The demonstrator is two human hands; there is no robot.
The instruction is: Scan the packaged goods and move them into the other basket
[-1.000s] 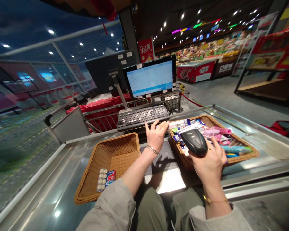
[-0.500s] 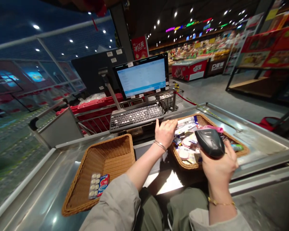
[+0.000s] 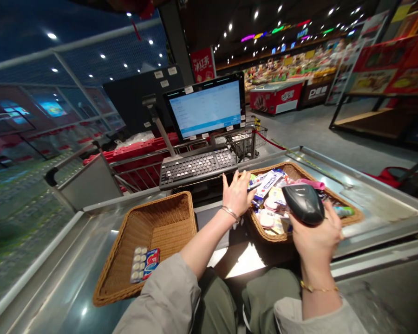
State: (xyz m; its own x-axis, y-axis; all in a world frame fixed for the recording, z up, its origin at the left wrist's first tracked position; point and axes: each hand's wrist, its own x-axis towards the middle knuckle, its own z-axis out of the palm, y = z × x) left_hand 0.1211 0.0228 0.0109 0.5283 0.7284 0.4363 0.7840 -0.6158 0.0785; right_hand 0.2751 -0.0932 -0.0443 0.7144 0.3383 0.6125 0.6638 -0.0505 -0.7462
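My right hand [image 3: 316,239] is closed around the handle of a black barcode scanner [image 3: 303,202], held over the right wicker basket [image 3: 348,217]. That basket is full of several small packets. My left hand [image 3: 237,194] reaches over the basket's near left corner, thumb and index up, the other fingers lifting a white and blue packet [image 3: 266,182] by its end. The left wicker basket [image 3: 160,221] holds a blister pack of tablets with a red and blue card [image 3: 145,264].
A keyboard [image 3: 197,167] and a lit monitor [image 3: 206,107] stand just behind the baskets on the steel counter [image 3: 379,197]. A red shopping cart [image 3: 139,162] is parked behind the counter. Shop shelves and a chest freezer [image 3: 276,96] lie far right.
My left hand moved from the keyboard's edge into the right basket and now lifts a white and blue packet. The scanner hand shifted right and stayed raised. The view swung a little.
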